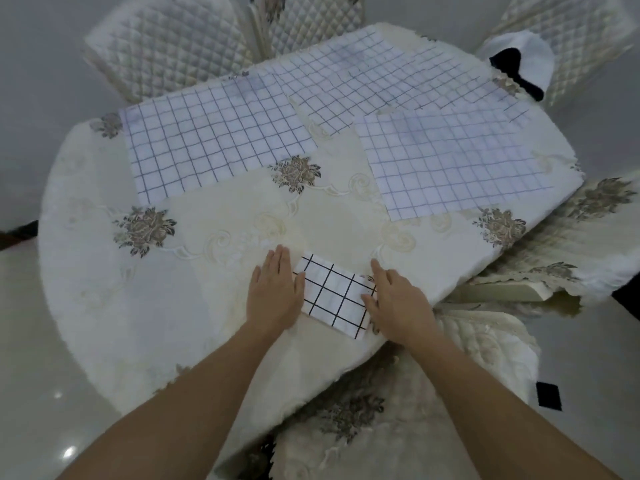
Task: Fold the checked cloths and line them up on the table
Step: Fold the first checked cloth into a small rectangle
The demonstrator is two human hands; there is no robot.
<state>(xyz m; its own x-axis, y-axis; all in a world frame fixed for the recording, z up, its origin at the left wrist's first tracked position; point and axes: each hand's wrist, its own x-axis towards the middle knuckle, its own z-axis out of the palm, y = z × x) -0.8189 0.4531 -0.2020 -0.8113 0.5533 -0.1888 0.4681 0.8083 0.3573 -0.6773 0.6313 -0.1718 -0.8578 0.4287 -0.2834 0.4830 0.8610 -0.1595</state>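
Observation:
A small folded checked cloth [334, 294], white with black lines, lies near the table's front edge. My left hand [275, 289] lies flat with straight fingers along its left side, touching its edge. My right hand [398, 299] rests flat on its right end. Three unfolded checked cloths lie spread farther back: one at the left [214, 140], one at the right [453, 161], and one at the far middle [381, 74] that runs partly under the others.
The oval table [138, 289] wears a cream cloth embroidered with brown flowers. Quilted chairs [166, 46] stand behind it and at the right. A white and black object [523, 64] sits on the far right chair. The table edge runs just right of my right hand.

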